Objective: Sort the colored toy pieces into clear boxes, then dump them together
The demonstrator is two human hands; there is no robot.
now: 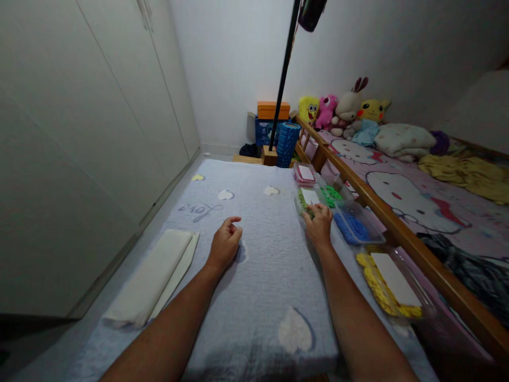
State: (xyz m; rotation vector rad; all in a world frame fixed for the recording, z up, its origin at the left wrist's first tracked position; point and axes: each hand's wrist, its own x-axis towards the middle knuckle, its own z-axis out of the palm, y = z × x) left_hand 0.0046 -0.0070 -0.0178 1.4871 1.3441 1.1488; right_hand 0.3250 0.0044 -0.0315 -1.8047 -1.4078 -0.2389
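My right hand (pixel 318 224) is at the near edge of a clear plastic box (pixel 301 197) of yellow-green pieces with a white label on top. Its fingers are bent over that edge and partly cover the box. My left hand (pixel 226 241) hovers over or rests on the pale blue quilted cloth (pixel 262 276), fingers loosely curled, thumb and index finger apart, nothing in it. Beside the yellow-green box are a box of bright green pieces (pixel 331 196) and an open-looking box of blue pieces (pixel 353 227).
A pink-red box (pixel 305 173) stands at the far right corner, a labelled box of yellow pieces (pixel 374 284) at the near right. Folded off-white cloth (pixel 153 276) lies left. A wooden bed rail (pixel 358 199) borders the right; a black pole (pixel 283 79) rises behind.
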